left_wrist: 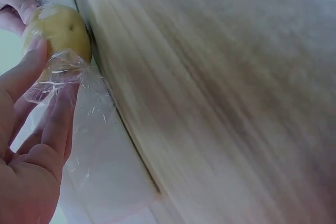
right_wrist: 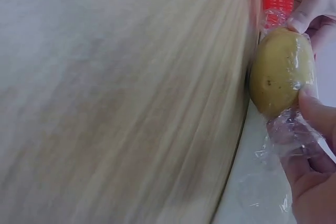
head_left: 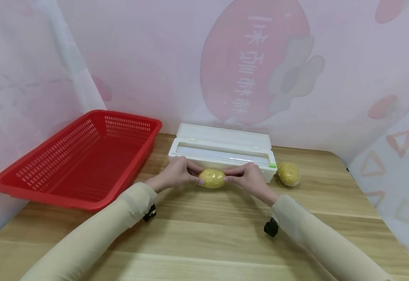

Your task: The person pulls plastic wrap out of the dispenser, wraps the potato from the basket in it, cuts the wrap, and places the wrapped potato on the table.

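Between both hands is a yellow potato (head_left: pixel 213 178) with clear cling film (left_wrist: pixel 100 90) around it. My left hand (head_left: pixel 180 173) grips its left end, thumb in front and fingers behind. At the other end, my right hand (head_left: pixel 249 177) pinches the potato and the bunched film (right_wrist: pixel 294 132). Loose film spreads past the potato's ends in both wrist views. Just behind the hands stands a white cling film dispenser box (head_left: pixel 222 136), its lid raised and a film roll (head_left: pixel 222 154) inside.
A second potato (head_left: pixel 288 174), with a glossy film sheen, lies at the box's right end. The large red plastic basket (head_left: pixel 123 189) occupies the table's left side. Behind the wooden table (head_left: pixel 204 242) hangs a pink printed curtain (head_left: pixel 148 58).
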